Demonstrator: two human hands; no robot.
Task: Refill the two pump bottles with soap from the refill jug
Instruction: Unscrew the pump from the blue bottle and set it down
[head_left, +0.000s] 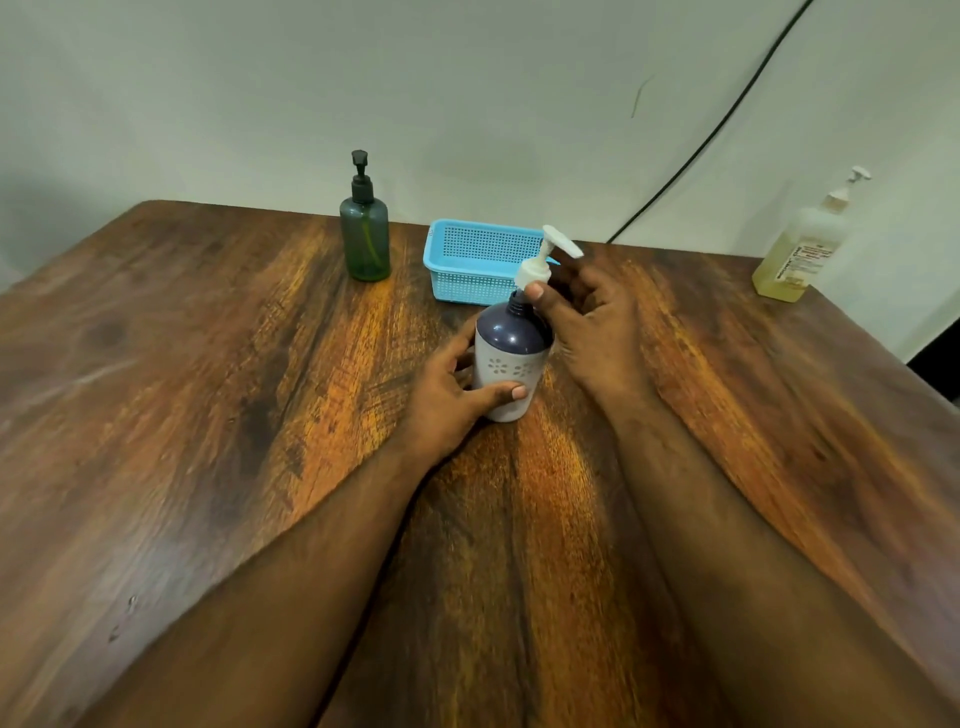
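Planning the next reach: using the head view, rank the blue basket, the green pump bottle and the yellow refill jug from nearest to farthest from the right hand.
1. Blue basket: just behind the right hand, centre of the table.
2. Green pump bottle: back of the table, to the left past the basket.
3. Yellow refill jug: far right corner, by the wall.

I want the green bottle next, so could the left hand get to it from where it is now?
Probably yes. The left hand would first have to let go of the white bottle it grips. The table between it and the green bottle shows nothing in the way.
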